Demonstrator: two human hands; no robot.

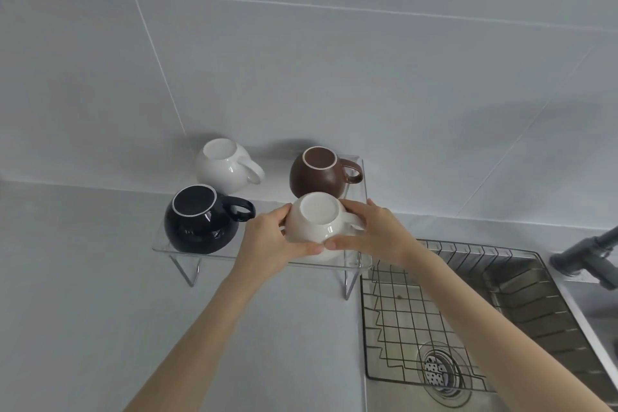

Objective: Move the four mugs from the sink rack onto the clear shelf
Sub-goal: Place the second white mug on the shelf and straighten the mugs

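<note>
The cream mug [316, 224] sits upside down at the front right of the clear shelf [160, 246], cupped between both hands: left hand [267, 237] fingers [301, 249] wrap its left side, right hand [374, 231] fingers [344, 242] its right. Just beyond the fingers stands the brown mug [317, 174]; left of the left hand, the black mug [200, 221]; farther back, the white mug [224, 165]. Under the right forearm lies the wire sink rack [401, 311].

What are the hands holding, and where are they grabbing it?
Both hands, left and right, hold the upside-down cream mug by its round sides, over the clear shelf.
</note>
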